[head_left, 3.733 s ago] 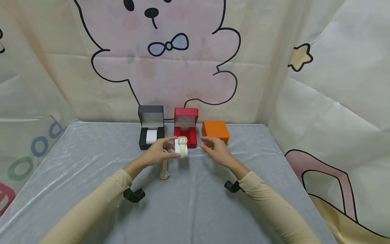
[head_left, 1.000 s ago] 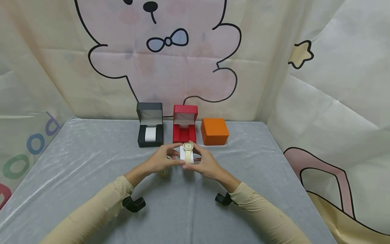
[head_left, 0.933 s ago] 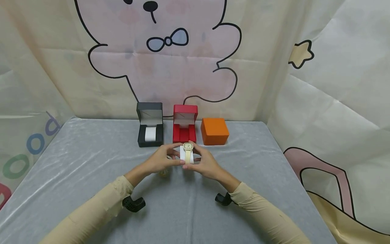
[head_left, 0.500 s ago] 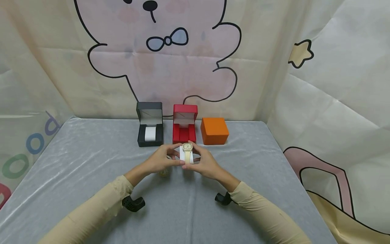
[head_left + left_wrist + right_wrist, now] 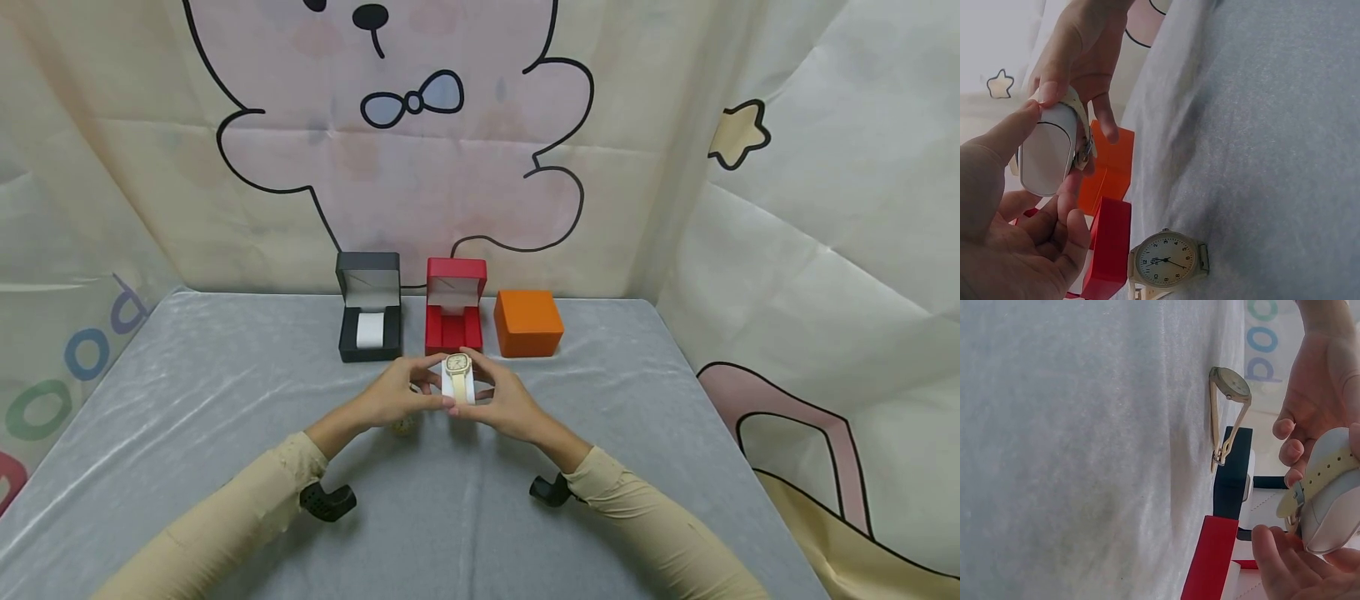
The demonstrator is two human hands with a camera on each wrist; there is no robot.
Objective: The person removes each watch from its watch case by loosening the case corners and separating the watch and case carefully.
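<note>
Since the earliest view, the right hand (image 5: 513, 402) has come in from near the orange box (image 5: 528, 323). Left in front of the red box (image 5: 457, 268), the loose watch (image 5: 1169, 259) could be knocked if the left hand (image 5: 390, 392) dips. Straight before the red box, both hands pinch the cushion (image 5: 447, 388) bearing the strapped watch (image 5: 457, 363); uneven squeezing might slip it, though far-side contact is hard to see.

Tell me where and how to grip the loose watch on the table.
Best to pinch the loose watch by its round case, probably from the side nearest the person: the case sits at that end, the looped strap runs away behind it, and the left hand overhangs the strap.
</note>
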